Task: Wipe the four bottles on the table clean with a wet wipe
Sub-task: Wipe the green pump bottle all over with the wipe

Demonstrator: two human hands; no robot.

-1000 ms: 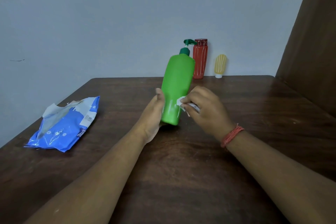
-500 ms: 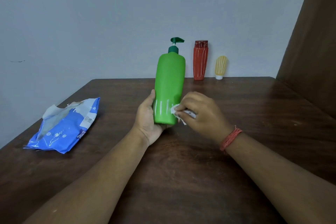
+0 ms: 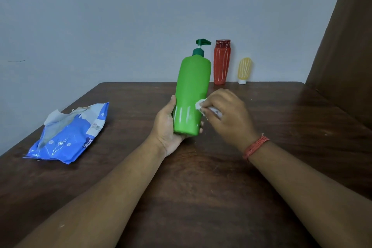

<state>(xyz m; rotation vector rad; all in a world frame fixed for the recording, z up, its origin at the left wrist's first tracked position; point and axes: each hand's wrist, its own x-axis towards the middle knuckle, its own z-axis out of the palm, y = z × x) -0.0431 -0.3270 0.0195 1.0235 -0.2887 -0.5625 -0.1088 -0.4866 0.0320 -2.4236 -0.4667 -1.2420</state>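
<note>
Head view, looking down over both forearms: the left hand (image 3: pixel 168 127) has its grip curled round the lower part of the green pump bottle (image 3: pixel 192 94), holding it nearly upright just above the table (image 3: pixel 201 187), thumb up one side and fingertips showing past the other. The right hand (image 3: pixel 227 112) pinches a bunched white wet wipe (image 3: pixel 201 105) and presses it against the bottle's right flank, a little above the base. White streaks show low on the green body, so I'd judge this bottle only partly cleaned.

Behind the green bottle, against the wall, stand a red bottle (image 3: pixel 221 62) and, further right, a small yellow bottle (image 3: pixel 244 70) on its white cap. Both carry pale streaks and look untouched, so they seem yet to be wiped. I can make out only three bottles; where the fourth is, I cannot tell.

Well to the left of the green bottle lies the opened blue wipe packet (image 3: pixel 68 135), flap peeled back. By my reckoning most of the job remains.
</note>
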